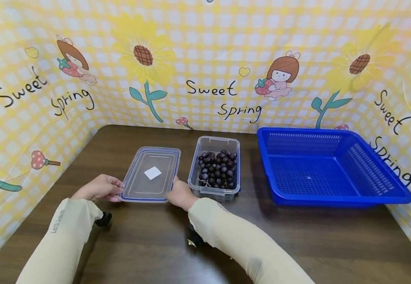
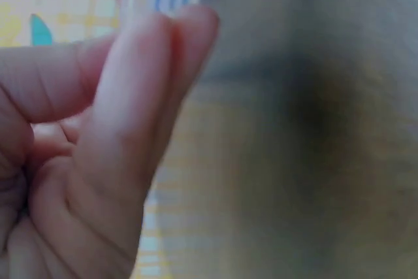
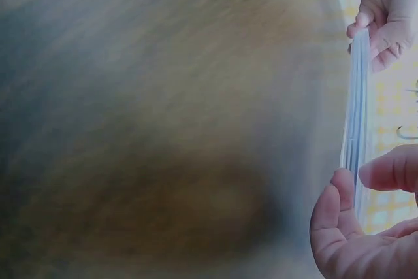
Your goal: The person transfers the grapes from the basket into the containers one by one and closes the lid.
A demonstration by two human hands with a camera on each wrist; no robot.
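Two containers stand on the counter (image 1: 148,244). The first is one clear box (image 1: 214,192), in the middle, and in it lie dark grapes (image 1: 217,169) with some thin stems; they overlap each other, so I cannot count them exactly. The second is one blue basket (image 1: 308,173), to the right of the box, with holes in its walls and bottom. One clear lid (image 1: 148,187), with blue line along its edge and one white label (image 1: 152,172), is to the left of the box. Two hands hold this lid: the left hand (image 1: 100,187) pinches its near left corner, the right hand (image 1: 181,193) grips its right edge, close to the near corner.
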